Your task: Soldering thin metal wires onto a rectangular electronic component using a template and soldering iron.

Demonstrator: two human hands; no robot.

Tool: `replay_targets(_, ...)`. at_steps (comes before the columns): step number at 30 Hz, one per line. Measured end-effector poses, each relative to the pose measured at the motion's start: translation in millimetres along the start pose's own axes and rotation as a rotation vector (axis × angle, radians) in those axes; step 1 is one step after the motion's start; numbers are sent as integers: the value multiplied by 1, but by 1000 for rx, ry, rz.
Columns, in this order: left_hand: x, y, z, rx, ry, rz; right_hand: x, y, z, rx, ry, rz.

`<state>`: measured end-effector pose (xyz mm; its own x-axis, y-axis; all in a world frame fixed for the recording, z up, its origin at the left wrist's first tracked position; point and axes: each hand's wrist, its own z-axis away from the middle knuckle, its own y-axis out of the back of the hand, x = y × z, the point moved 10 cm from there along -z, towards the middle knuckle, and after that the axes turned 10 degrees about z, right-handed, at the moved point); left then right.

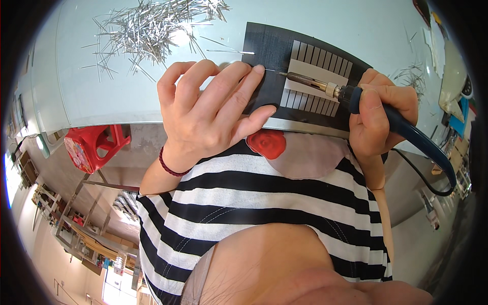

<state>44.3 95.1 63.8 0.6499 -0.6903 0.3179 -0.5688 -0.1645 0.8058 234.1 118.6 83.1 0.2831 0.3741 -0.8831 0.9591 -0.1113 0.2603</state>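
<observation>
Stool of moulded red plastic (91, 152) stands down and left of the flat black rectangular board (274, 40), which lies at the near edge of a pale glossy tabletop (76, 66). Up and left of the board spreads a tangled heap of thin silver metal pins (147, 35). At the board's left side is the left hand (211, 104), thumb apart from the loosely curved fingers, forefinger tip resting at a single thin silver pin (270, 70) on the board. A longer silver pin (231, 51) overlaps the board's left edge. Over the board's pale striped panel (310, 72) reaches a soldering iron with steel shaft and dark blue handle (333, 90), its tip near that single pin. At the board's right end, the right hand (384, 114) is clamped around the iron's handle. Farther right lies a small scatter of silver pins (414, 79).
</observation>
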Motion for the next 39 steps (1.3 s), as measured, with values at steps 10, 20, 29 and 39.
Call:
replay_targets(10,0,-1,0,-2,3,6,-1,1,2,-52,121,-37)
replay_targets(20,-1,0,-2,9,3,27,-24,-12,1,-248,233,187)
replay_targets(29,0,2,-3,76,19,29,-13,-2,6,-221,206,107)
replay_targets(39,-4,3,0,94,72,3,-12,-1,5,-240,247,112)
